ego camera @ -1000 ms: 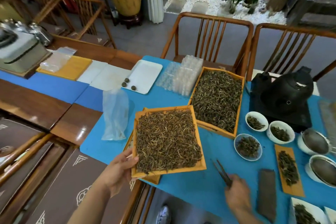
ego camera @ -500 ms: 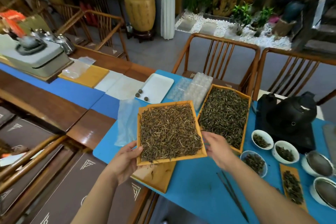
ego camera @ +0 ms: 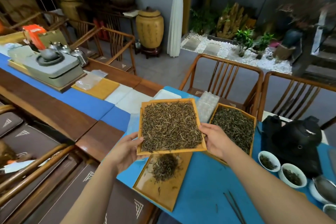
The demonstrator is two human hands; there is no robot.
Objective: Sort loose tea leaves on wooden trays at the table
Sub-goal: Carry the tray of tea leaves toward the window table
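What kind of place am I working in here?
Most likely a tea house or tea shop: trays of loose tea, small white tasting cups, and a teapot on a tea table, with wooden armchairs around.

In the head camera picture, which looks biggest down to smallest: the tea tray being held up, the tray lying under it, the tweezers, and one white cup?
1. Held tray, though it is raised nearer the camera, which flatters it.
2. Lower tray, partly hidden beneath, so the order of these two is unsure.
3. Tweezers.
4. White cup.
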